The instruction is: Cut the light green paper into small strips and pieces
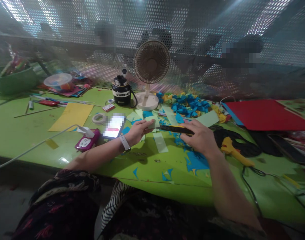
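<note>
Taking the black-and-yellow utility knife [176, 129] as the middle of a clock face on the green table [147, 173], the right hand [198, 136] comes in from four o'clock, its thumb and fingers closed around the knife's handle. The knife lies nearly level above the table, pointing to nine o'clock. On that side the left hand [139, 130] pinches a pale green paper piece [153, 120] narrowly between thumb and fingers; the blade tip is small and blurred, so I cannot tell whether it touches the paper. A white-strapped watch [125, 143] circles the left wrist.

A pale green strip [160, 142] lies at eight o'clock, close beneath the hands, and a cut blue sheet [197, 161] between four and five. Blue and yellow crumpled paper pieces [189, 105] are heaped at one o'clock. The white desk fan [152, 61] stands upright at eleven, the black bottle [121, 91] at ten. A lit smartphone [114, 126] lies at nine, with a tape roll [99, 119] beyond it. Toward three o'clock are a yellow glue gun [233, 151] and a red sheet [269, 115]
</note>
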Action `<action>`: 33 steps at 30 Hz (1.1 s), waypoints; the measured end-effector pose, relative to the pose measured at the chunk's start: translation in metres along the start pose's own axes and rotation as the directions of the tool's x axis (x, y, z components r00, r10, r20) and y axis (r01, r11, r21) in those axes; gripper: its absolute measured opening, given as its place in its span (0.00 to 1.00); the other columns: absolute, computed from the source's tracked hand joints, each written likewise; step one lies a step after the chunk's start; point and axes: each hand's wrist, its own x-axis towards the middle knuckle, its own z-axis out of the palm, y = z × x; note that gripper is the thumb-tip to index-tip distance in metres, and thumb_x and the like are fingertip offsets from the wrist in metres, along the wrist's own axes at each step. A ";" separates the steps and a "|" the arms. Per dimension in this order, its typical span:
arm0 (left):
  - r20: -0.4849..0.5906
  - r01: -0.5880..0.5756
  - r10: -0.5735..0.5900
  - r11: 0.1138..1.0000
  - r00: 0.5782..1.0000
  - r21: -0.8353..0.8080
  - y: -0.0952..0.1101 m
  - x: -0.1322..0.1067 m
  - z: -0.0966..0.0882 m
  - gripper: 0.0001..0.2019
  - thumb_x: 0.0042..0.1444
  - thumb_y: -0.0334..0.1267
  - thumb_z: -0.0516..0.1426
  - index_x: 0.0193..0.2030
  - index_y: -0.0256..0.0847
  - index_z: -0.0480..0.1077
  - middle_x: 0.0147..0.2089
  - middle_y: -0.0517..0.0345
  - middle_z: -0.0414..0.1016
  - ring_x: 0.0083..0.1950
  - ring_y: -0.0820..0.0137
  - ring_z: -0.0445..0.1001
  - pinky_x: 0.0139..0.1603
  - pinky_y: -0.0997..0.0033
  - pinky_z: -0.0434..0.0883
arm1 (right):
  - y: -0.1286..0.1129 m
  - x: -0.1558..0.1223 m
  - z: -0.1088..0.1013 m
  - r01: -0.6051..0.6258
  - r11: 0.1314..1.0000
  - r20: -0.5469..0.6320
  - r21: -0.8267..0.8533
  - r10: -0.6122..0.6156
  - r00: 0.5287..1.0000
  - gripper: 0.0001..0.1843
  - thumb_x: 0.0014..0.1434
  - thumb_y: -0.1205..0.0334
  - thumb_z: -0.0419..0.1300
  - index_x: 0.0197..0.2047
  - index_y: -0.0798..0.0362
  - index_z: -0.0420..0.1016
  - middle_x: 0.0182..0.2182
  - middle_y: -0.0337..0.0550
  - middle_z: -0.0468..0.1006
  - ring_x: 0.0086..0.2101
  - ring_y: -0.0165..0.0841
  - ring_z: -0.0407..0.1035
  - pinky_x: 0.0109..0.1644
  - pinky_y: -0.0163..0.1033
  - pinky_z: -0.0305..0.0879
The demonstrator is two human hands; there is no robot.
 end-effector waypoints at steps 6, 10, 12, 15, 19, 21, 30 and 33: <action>-0.031 0.011 -0.009 0.999 0.999 0.038 0.000 0.002 -0.002 0.07 0.44 0.34 0.71 0.28 0.35 0.78 0.35 0.56 0.79 0.39 0.75 0.74 0.47 0.74 0.68 | -0.002 0.000 0.003 0.009 1.000 -0.025 -0.008 -0.009 1.000 0.20 0.54 0.61 0.58 0.49 0.51 0.82 0.45 0.46 0.80 0.42 0.43 0.76 0.47 0.47 0.74; 0.000 -0.002 0.002 0.996 1.000 0.094 -0.002 0.002 -0.003 0.09 0.45 0.35 0.71 0.25 0.36 0.76 0.34 0.55 0.78 0.40 0.73 0.74 0.48 0.72 0.66 | -0.001 0.001 0.004 0.025 1.000 0.006 -0.006 -0.025 1.000 0.20 0.53 0.62 0.58 0.49 0.52 0.82 0.45 0.47 0.81 0.41 0.43 0.77 0.47 0.46 0.74; 0.016 -0.011 0.010 0.994 1.000 0.109 -0.003 0.002 -0.004 0.09 0.44 0.35 0.71 0.25 0.36 0.76 0.35 0.54 0.79 0.41 0.72 0.74 0.49 0.71 0.66 | 0.000 0.001 0.003 0.034 0.999 0.025 0.002 -0.034 0.999 0.20 0.53 0.62 0.58 0.48 0.52 0.82 0.45 0.47 0.81 0.41 0.43 0.77 0.47 0.47 0.74; 0.028 -0.006 0.003 0.992 1.000 0.125 -0.002 0.003 -0.005 0.07 0.45 0.35 0.70 0.28 0.36 0.78 0.37 0.52 0.80 0.43 0.71 0.75 0.51 0.70 0.66 | 0.001 0.000 0.003 0.041 0.999 0.045 0.005 -0.041 0.998 0.20 0.52 0.62 0.58 0.48 0.52 0.82 0.44 0.48 0.81 0.43 0.44 0.76 0.47 0.47 0.73; -0.037 -0.015 0.018 0.996 0.999 0.093 0.007 0.007 -0.005 0.09 0.42 0.36 0.71 0.27 0.36 0.77 0.37 0.55 0.80 0.42 0.73 0.75 0.52 0.71 0.67 | 0.001 0.000 0.003 0.070 0.997 0.142 0.033 -0.074 0.987 0.18 0.51 0.62 0.59 0.44 0.49 0.83 0.42 0.46 0.81 0.45 0.44 0.75 0.46 0.44 0.72; -0.044 -0.068 0.072 0.994 0.996 0.086 0.015 0.009 -0.006 0.11 0.41 0.37 0.72 0.29 0.36 0.77 0.36 0.56 0.79 0.42 0.72 0.76 0.53 0.69 0.69 | -0.001 0.000 0.001 0.099 0.988 0.230 0.118 -0.124 0.965 0.18 0.50 0.64 0.58 0.44 0.49 0.82 0.40 0.45 0.81 0.43 0.42 0.75 0.46 0.43 0.71; 0.095 -0.130 0.090 0.595 0.991 0.793 0.048 0.019 -0.032 0.15 0.41 0.36 0.71 0.27 0.40 0.68 0.20 0.62 0.69 0.27 0.66 0.74 0.34 0.68 0.68 | -0.031 -0.005 -0.005 0.167 0.949 0.698 0.269 -0.311 0.645 0.13 0.48 0.68 0.58 0.36 0.49 0.79 0.34 0.42 0.80 0.36 0.38 0.73 0.38 0.37 0.65; 0.121 -0.144 0.103 0.262 0.987 0.954 0.050 0.018 -0.034 0.12 0.41 0.34 0.68 0.25 0.41 0.67 0.22 0.59 0.69 0.30 0.62 0.74 0.34 0.69 0.64 | -0.036 -0.007 -0.003 0.157 0.952 0.746 0.264 -0.305 0.592 0.11 0.50 0.67 0.59 0.37 0.48 0.79 0.34 0.41 0.81 0.35 0.37 0.74 0.36 0.36 0.64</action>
